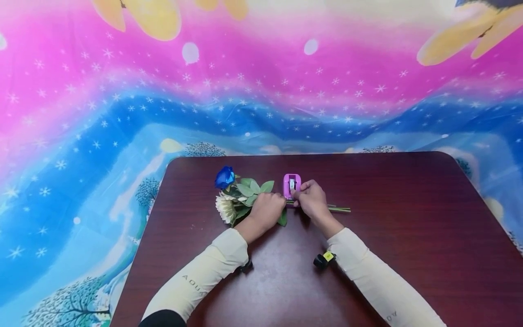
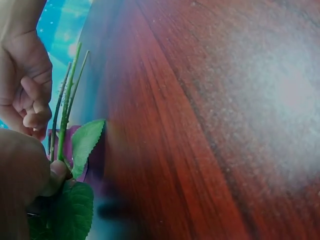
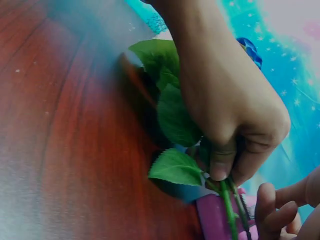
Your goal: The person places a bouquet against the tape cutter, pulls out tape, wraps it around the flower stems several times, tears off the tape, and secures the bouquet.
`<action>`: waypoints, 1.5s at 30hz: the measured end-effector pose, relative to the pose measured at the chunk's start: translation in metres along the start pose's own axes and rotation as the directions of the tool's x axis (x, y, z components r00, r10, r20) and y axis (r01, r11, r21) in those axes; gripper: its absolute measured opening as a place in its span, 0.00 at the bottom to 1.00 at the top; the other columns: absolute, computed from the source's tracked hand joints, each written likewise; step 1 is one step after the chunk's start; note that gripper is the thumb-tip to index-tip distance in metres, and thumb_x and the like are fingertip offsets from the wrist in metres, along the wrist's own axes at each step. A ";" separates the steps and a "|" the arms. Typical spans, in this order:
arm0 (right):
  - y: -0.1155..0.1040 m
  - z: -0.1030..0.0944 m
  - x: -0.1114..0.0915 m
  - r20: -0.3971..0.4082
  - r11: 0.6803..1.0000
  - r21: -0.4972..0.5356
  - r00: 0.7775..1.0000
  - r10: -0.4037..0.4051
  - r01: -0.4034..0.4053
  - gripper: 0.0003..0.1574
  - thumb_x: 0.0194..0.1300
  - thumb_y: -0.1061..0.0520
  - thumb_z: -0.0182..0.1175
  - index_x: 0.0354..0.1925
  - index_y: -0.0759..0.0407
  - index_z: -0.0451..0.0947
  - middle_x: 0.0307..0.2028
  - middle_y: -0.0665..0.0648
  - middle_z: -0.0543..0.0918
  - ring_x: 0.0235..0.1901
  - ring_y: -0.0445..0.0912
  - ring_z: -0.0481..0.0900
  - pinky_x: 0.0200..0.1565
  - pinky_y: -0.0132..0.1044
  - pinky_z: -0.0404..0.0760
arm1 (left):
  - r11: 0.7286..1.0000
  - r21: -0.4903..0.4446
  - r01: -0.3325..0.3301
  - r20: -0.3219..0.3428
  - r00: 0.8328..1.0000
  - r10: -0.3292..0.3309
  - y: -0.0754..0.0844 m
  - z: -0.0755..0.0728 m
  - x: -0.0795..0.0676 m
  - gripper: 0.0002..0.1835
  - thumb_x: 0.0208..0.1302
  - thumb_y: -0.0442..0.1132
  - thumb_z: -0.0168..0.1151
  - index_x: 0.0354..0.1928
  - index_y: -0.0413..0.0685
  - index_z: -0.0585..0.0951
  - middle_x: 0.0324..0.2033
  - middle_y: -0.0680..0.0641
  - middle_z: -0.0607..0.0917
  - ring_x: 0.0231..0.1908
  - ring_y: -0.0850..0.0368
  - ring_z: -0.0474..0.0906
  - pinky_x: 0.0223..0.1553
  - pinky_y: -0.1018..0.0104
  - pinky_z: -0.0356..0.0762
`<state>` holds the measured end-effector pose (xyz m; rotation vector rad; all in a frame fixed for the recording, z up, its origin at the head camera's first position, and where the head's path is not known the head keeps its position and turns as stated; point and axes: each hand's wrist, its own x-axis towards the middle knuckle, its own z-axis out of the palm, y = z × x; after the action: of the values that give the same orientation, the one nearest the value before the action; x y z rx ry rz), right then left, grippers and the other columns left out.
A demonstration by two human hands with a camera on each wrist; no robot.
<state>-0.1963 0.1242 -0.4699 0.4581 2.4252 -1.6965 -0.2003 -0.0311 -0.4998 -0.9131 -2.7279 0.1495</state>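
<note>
My left hand (image 1: 267, 210) grips the stems of a small bunch of flowers, thumb pressed on the green stems (image 3: 227, 205) in the right wrist view. A blue rose (image 1: 224, 177) and a white flower (image 1: 225, 208) lie left of that hand among green leaves (image 1: 253, 187). The bare stem ends (image 1: 341, 209) stick out to the right, beyond the right wrist. A pink tape dispenser (image 1: 291, 181) with a toothed edge sits just behind the stems. At its right front edge my right hand (image 1: 313, 200) has its fingers bent; whether they pinch any tape is too small to see.
The dark red-brown wooden table (image 1: 408, 218) bears everything. Black wrist cameras (image 1: 324, 259) hang beneath both pale sleeves (image 1: 367, 263). A pink and blue patterned cloth (image 1: 261, 91) rises behind the table's far edge.
</note>
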 end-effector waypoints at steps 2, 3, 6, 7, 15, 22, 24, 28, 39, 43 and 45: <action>0.003 0.001 -0.002 -0.012 1.000 0.000 1.000 -0.018 0.018 0.15 0.69 0.59 0.65 0.42 0.62 0.66 0.25 0.56 0.83 0.24 0.50 0.86 0.31 0.35 0.79 | 1.000 -0.002 0.008 0.005 1.000 -0.008 0.000 0.001 0.000 0.09 0.61 0.38 0.66 0.23 0.57 0.84 0.21 0.56 0.82 0.21 0.59 0.79 0.20 0.63 0.76; 0.004 0.001 -0.004 -0.017 1.000 -0.003 1.000 -0.023 0.023 0.16 0.69 0.59 0.66 0.41 0.61 0.66 0.24 0.55 0.83 0.24 0.51 0.87 0.31 0.33 0.78 | 1.000 -0.003 0.013 0.009 1.000 -0.013 0.000 0.001 0.000 0.10 0.62 0.38 0.66 0.23 0.57 0.84 0.20 0.56 0.82 0.21 0.59 0.79 0.20 0.63 0.76; 0.007 0.001 -0.009 -0.016 1.000 0.005 0.999 -0.029 0.029 0.15 0.68 0.61 0.65 0.40 0.61 0.66 0.23 0.55 0.82 0.24 0.50 0.87 0.29 0.30 0.75 | 0.999 -0.013 0.029 0.020 0.999 -0.029 0.001 0.001 0.000 0.11 0.62 0.38 0.65 0.22 0.58 0.83 0.20 0.56 0.82 0.21 0.59 0.79 0.20 0.62 0.76; 0.007 0.001 -0.011 -0.009 0.999 0.013 1.000 -0.030 0.030 0.14 0.68 0.61 0.64 0.40 0.61 0.66 0.23 0.55 0.82 0.22 0.49 0.87 0.27 0.30 0.74 | 0.999 -0.015 0.033 0.022 0.999 -0.032 0.001 0.001 0.000 0.11 0.62 0.37 0.65 0.22 0.58 0.83 0.20 0.56 0.82 0.21 0.59 0.80 0.20 0.62 0.77; 0.013 0.002 -0.030 0.078 0.983 0.185 0.997 -0.021 0.006 0.15 0.69 0.65 0.62 0.38 0.61 0.62 0.26 0.58 0.83 0.18 0.40 0.80 0.20 0.31 0.75 | 0.999 -0.014 0.046 0.026 0.999 -0.046 0.001 0.000 0.000 0.09 0.60 0.37 0.67 0.23 0.57 0.85 0.21 0.56 0.83 0.22 0.58 0.80 0.21 0.61 0.77; 0.012 -0.001 -0.048 0.094 0.977 0.212 0.996 0.005 -0.025 0.16 0.71 0.63 0.61 0.36 0.60 0.61 0.25 0.54 0.82 0.18 0.38 0.78 0.19 0.31 0.75 | 0.999 -0.019 0.049 0.024 0.999 -0.048 0.001 0.001 0.000 0.09 0.59 0.37 0.67 0.23 0.57 0.85 0.20 0.56 0.83 0.21 0.58 0.80 0.21 0.61 0.77; 0.011 -0.001 -0.052 0.101 0.978 0.207 0.995 0.007 -0.028 0.15 0.71 0.62 0.60 0.36 0.60 0.61 0.26 0.54 0.83 0.18 0.38 0.78 0.19 0.31 0.75 | 0.998 -0.023 0.050 0.023 0.999 -0.050 0.000 0.000 0.000 0.08 0.59 0.37 0.67 0.23 0.57 0.85 0.21 0.56 0.83 0.21 0.58 0.80 0.22 0.61 0.77; 0.011 -0.001 -0.056 0.099 0.977 0.210 0.995 -0.001 -0.020 0.15 0.72 0.61 0.61 0.36 0.60 0.61 0.25 0.53 0.81 0.18 0.39 0.77 0.19 0.32 0.74 | 0.998 -0.033 0.045 0.025 0.999 -0.044 -0.001 0.000 0.000 0.07 0.59 0.36 0.67 0.25 0.56 0.85 0.22 0.55 0.84 0.22 0.57 0.81 0.22 0.60 0.78; 0.019 0.004 -0.055 0.070 0.982 0.191 0.997 -0.009 -0.005 0.15 0.70 0.61 0.63 0.37 0.60 0.63 0.27 0.56 0.84 0.19 0.41 0.78 0.20 0.32 0.75 | 0.998 -0.065 -0.001 0.033 0.999 0.003 -0.002 -0.009 -0.008 0.08 0.62 0.36 0.64 0.26 0.56 0.85 0.23 0.55 0.85 0.22 0.58 0.81 0.23 0.61 0.77; 0.017 0.003 -0.056 0.038 0.980 0.196 0.999 -0.025 0.017 0.16 0.69 0.61 0.64 0.37 0.60 0.64 0.26 0.55 0.84 0.19 0.41 0.79 0.19 0.32 0.76 | 0.997 -0.079 -0.026 0.016 1.000 0.027 0.005 -0.016 -0.013 0.09 0.62 0.37 0.65 0.26 0.58 0.86 0.24 0.56 0.85 0.22 0.59 0.80 0.22 0.61 0.76; 0.016 0.002 -0.057 0.005 0.983 0.183 0.999 -0.037 0.036 0.17 0.68 0.60 0.66 0.36 0.60 0.65 0.25 0.55 0.85 0.17 0.41 0.79 0.18 0.34 0.77 | 0.996 -0.084 -0.039 0.003 0.999 0.040 0.008 -0.021 -0.015 0.09 0.62 0.37 0.65 0.26 0.59 0.86 0.25 0.56 0.86 0.22 0.59 0.81 0.22 0.61 0.76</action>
<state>-0.1377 0.1177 -0.4683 0.4299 2.2956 -1.9418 -0.1788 -0.0332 -0.4843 -0.9909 -2.7401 0.0450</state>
